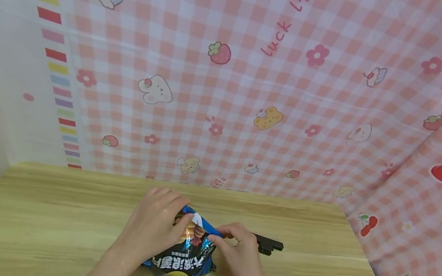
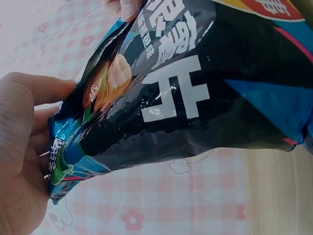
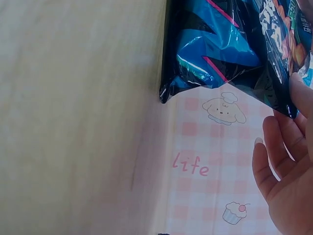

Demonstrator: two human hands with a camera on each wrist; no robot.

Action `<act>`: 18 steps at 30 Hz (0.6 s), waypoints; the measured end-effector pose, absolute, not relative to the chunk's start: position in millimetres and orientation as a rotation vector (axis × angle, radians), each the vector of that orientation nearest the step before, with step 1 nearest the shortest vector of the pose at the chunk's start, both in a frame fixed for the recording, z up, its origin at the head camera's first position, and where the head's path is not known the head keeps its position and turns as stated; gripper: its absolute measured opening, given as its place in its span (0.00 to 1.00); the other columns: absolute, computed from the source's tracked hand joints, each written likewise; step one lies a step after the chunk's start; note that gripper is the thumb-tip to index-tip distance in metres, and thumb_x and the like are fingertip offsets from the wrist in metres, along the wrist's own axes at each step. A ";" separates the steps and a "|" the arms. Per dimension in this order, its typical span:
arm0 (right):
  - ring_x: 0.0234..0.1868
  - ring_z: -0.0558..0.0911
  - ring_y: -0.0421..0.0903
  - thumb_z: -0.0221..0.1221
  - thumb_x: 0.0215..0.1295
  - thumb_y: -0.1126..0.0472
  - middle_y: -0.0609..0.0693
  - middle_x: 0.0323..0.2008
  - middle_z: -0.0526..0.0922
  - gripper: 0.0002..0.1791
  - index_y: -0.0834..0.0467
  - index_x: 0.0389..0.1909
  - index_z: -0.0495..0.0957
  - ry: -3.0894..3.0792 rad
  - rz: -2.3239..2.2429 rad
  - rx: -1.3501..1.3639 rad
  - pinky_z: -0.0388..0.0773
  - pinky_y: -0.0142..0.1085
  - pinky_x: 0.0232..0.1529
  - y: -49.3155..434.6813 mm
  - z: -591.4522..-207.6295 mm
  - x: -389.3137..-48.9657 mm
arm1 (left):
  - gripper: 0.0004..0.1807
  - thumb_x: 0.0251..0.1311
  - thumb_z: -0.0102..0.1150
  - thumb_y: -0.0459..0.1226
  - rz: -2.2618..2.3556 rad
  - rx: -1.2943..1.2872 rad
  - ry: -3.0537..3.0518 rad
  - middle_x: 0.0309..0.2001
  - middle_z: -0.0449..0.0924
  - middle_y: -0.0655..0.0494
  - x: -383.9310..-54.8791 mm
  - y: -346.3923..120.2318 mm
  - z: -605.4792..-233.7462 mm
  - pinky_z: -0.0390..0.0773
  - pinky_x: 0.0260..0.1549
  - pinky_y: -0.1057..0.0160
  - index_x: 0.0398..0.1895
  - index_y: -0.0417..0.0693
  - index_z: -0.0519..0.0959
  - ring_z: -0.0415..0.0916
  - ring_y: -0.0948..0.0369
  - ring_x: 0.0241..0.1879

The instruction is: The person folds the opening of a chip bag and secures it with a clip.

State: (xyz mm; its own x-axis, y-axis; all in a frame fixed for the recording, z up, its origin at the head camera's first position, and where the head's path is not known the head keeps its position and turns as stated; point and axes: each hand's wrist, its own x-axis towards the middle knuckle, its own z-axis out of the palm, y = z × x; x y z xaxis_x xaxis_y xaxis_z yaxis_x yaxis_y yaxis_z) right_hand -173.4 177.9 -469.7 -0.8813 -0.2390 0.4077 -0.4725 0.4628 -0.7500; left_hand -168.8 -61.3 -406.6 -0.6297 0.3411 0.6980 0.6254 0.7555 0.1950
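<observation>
A glossy black and blue snack bag (image 1: 183,265), printed with chips and white characters, is held above the wooden table between my two hands. My left hand (image 1: 156,224) pinches one end of its top edge, thumb in front and fingers behind. At the other end of that edge, my right hand (image 1: 243,255) pinches a corner between thumb and forefinger. In the left wrist view the bag (image 2: 195,132) looks plump, its edge partly folded over. The right wrist view has the right hand (image 3: 293,161) gripping a corner, other fingers loosely bent.
A long black object (image 1: 273,245) with a notched end lies on the wooden table (image 1: 60,219), just past the right hand and partly hidden by it. Pink checked cloth (image 1: 229,86) with cartoon prints hangs behind the table and along its right side.
</observation>
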 end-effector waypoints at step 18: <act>0.34 0.80 0.39 0.73 0.62 0.64 0.37 0.30 0.84 0.02 0.55 0.31 0.89 -2.457 1.449 0.517 0.79 0.31 0.37 176.7 -468.7 -171.4 | 0.09 0.56 0.79 0.35 -0.597 -0.681 -2.321 0.37 0.89 0.54 -167.8 -63.3 -405.7 0.80 0.42 0.56 0.36 0.43 0.86 0.83 0.56 0.39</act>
